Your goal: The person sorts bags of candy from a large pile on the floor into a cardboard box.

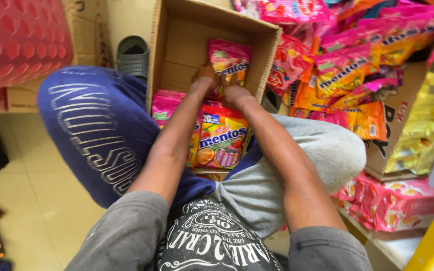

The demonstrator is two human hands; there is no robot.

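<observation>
While several candy bags already lie in the near part of the cardboard box (163, 60), its far part shows bare floor. Both the left hand (204, 78) and right hand (234, 93) close together on an upright pink candy bag (229, 60) at the box's middle, just beyond them.

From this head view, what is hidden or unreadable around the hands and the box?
- Fingers of the left hand and right hand: curled behind the knuckles, grip unclear.
- Brown cardboard box floor: covered by pink and yellow candy bags.
- Its near wall: behind the forearms and knees.
</observation>
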